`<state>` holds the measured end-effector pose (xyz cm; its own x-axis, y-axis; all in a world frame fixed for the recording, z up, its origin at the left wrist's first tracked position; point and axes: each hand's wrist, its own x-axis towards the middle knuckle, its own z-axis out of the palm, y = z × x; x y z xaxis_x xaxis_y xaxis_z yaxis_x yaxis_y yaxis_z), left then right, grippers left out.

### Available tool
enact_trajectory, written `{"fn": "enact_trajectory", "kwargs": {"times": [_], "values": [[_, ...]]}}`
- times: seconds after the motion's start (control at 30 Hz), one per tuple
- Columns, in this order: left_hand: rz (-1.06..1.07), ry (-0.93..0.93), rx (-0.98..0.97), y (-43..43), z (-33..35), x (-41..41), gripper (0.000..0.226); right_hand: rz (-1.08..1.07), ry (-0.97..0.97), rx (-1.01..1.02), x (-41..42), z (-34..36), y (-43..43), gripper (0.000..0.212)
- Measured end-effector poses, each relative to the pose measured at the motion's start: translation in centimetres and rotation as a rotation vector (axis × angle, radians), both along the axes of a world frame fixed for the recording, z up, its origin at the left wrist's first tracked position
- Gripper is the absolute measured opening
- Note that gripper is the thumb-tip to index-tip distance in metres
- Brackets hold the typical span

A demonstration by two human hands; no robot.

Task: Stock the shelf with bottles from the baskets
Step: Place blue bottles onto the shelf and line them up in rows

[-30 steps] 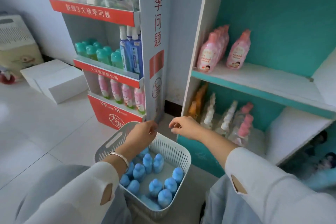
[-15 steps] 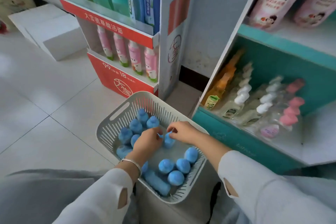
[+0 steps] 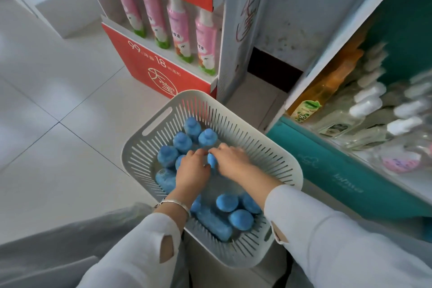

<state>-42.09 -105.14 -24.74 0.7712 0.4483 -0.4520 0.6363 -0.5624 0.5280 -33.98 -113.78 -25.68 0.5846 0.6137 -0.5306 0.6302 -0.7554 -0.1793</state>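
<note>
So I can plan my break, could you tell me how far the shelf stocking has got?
Done: no blue bottles show on the teal shelf. In hand: left hand and right hand reach into the basket, the right gripping a blue bottle. Left: roughly a dozen lie there.

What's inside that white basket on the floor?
Blue bottles, mostly upright, one lying flat. The left hand and right hand reach in, hiding some bottles beneath them.

Across the left, pale glossy tiled floor point(image 3: 58, 91), bearing a slotted grey plastic basket point(image 3: 275, 147) at centre, a red-and-white cardboard display stand point(image 3: 149, 63) above it, white boxes point(image 3: 67, 14) upper left, a teal-and-white shelf unit point(image 3: 327, 170) at right, stocked with clear white-capped bottles point(image 3: 367, 105).
</note>
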Motion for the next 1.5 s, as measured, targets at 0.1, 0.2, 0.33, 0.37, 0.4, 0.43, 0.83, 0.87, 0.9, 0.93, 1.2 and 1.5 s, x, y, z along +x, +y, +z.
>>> {"fn": "enact_trajectory", "kwargs": {"times": [0.1,0.2,0.33,0.37,0.4,0.43,0.83,0.87,0.9,0.93,1.2,1.5], "values": [[0.002,0.002,-0.027,-0.2,-0.7,0.0,0.040,0.053,-0.059,-0.060,0.2,-0.7,0.4,0.039],[-0.006,-0.024,-0.050,-0.3,-0.9,0.2,0.041,0.087,-0.156,-0.051,0.6,-0.9,0.9,0.032],[-0.020,-0.025,-0.051,-0.3,-0.8,0.2,0.043,0.118,-0.181,-0.009,0.9,-0.6,0.6,0.027],[-0.025,-0.019,-0.050,-0.3,-0.8,0.1,0.043,0.116,-0.172,0.002,1.0,-0.3,0.3,0.027],[-0.030,-0.013,-0.054,-0.3,-0.7,0.1,0.044,0.110,-0.162,0.016,1.1,0.0,0.0,0.026],[-0.032,-0.018,-0.061,-0.4,-0.5,0.1,0.044,0.098,-0.149,0.033,1.3,0.3,-0.3,0.025],[-0.087,-0.167,-0.136,-0.9,5.8,-0.2,0.079,-0.135,0.265,0.469,3.9,12.8,-4.8,0.031],[-0.089,-0.202,-0.169,-1.0,6.6,-0.2,0.081,-0.139,0.278,0.480,3.9,14.0,-5.1,0.031],[-0.089,-0.231,-0.191,-1.1,7.7,-0.3,0.079,-0.156,0.297,0.493,3.8,15.2,-5.4,0.031],[-0.090,-0.249,-0.201,-1.2,8.6,-0.4,0.075,-0.181,0.323,0.510,3.6,16.2,-5.7,0.030],[0.034,-0.482,-0.337,-4.0,16.1,-0.8,0.061,-0.630,0.471,0.934,1.0,22.2,-8.2,0.039],[0.008,-0.629,-0.897,-9.7,24.7,-0.3,0.031,-0.743,0.789,1.175,-0.7,27.3,-14.5,0.041]]}}
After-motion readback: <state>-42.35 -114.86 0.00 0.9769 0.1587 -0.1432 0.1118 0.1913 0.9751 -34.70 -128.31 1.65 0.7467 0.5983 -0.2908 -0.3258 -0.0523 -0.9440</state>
